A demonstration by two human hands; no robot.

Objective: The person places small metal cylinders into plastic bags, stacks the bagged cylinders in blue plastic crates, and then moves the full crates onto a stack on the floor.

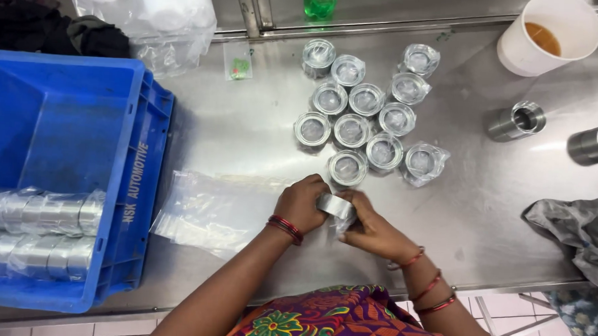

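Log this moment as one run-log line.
left hand: shut on metal ring | right hand: shut on same ring, clear bag | bagged rings: clustered on steel table

Steel bench (247, 125) bearing a blue crate (65, 131), flat clear bags (210, 211), clustered bagged metal rings (365, 120), two steel cylinders (516, 121), a white cup (550, 34) and a grey rag (582, 231).

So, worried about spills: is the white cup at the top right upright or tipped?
Upright: the white cup stands on the table, mouth up, brown liquid level inside.
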